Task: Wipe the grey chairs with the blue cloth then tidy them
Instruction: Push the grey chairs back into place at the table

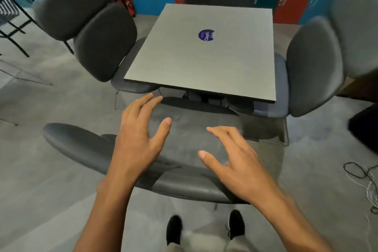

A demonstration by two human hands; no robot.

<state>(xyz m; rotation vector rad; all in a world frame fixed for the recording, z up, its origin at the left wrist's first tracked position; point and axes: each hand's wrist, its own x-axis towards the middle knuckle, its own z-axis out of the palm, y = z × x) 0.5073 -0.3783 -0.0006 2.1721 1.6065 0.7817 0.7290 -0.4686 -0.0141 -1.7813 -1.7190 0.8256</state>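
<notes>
Both hands hovered over the nearest grey chair [86, 149], its backrest curving below the wrists; the left hand [136, 135] and right hand [237, 159] had fingers spread wide, holding nothing; two more chairs [106, 43] flanked the square tabletop [184, 63].

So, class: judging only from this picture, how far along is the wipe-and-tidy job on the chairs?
Looks done: the left chair and right chair sit tucked against the table. Whether they were wiped cannot be told, and no blue cloth is in view.
In hand: the left hand and right hand, both open and empty, hover over the near chair, which stands apart from the table.
Left: probably pushing it in.
</notes>
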